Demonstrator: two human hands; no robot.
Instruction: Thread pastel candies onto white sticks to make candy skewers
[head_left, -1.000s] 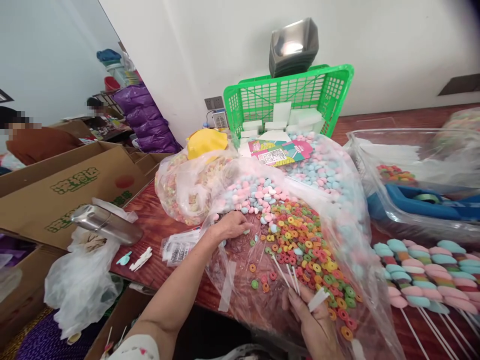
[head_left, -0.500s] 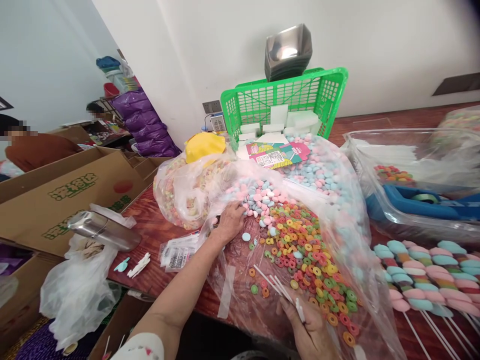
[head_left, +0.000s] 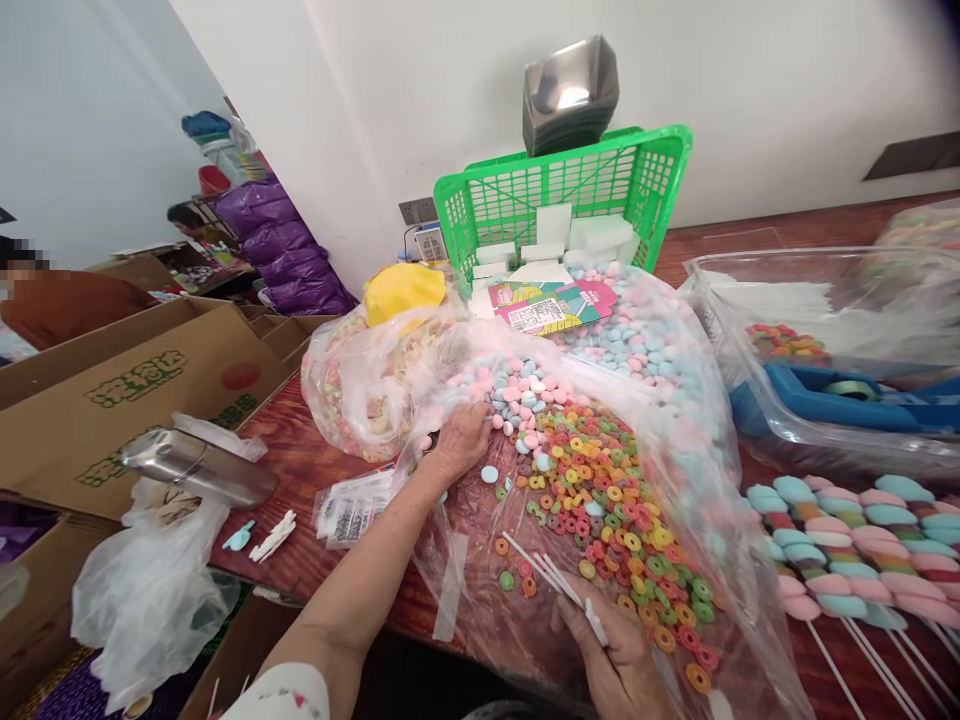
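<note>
My left hand [head_left: 463,442] reaches to the left edge of a heap of pink and blue marshmallows [head_left: 520,392]. Its fingers are curled together, and the fingertips are hidden, so what they hold does not show. One blue marshmallow [head_left: 489,474] lies apart, just below it. My right hand [head_left: 616,645] is closed round a few thin white sticks [head_left: 551,578], which point up and left. Beside it spreads a pile of colourful gummy rings [head_left: 600,480]. Both heaps lie on a clear plastic sheet [head_left: 480,615].
Finished marshmallow skewers [head_left: 847,545] lie at the right, below a clear tub [head_left: 825,440]. A green basket [head_left: 562,180] stands at the back. On the left are a steel flask [head_left: 199,465], printed packets [head_left: 352,510] and cardboard boxes [head_left: 142,375]. Another person [head_left: 64,305] sits far left.
The view has shifted slightly. My left hand stays at the marshmallow heap, and my right hand keeps its hold on the white sticks in nearly the same spot.
</note>
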